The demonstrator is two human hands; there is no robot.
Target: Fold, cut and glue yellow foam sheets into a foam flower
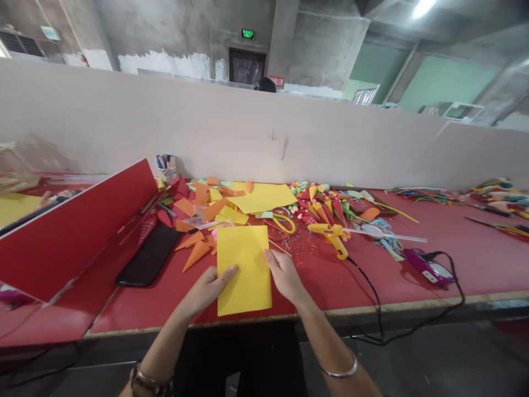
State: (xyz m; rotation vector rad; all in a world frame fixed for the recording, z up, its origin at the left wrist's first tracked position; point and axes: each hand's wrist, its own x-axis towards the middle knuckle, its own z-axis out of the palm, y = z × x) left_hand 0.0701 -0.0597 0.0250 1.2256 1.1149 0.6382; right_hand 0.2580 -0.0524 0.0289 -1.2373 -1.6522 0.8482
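Observation:
A yellow sheet of paper (244, 275), upright and rectangular, is held between both hands above the front edge of the red table. My left hand (210, 286) grips its left side, thumb lying across the face. On the right edge, my right hand (285, 273) pinches the sheet with the thumb in front; its other fingers are partly hidden. Behind the sheet lie orange paper pieces (196, 255) and a larger yellow sheet (264, 197). Scissors with yellow handles (285, 223) rest just beyond the paper's top right corner.
A yellow glue gun (333, 237) lies at right, its cord running to a purple power strip (430, 268). Small paper cones (322, 209) are heaped behind it. At left are a black phone-like slab (151, 256), a red divider board (95, 231) and a pen cup (167, 168).

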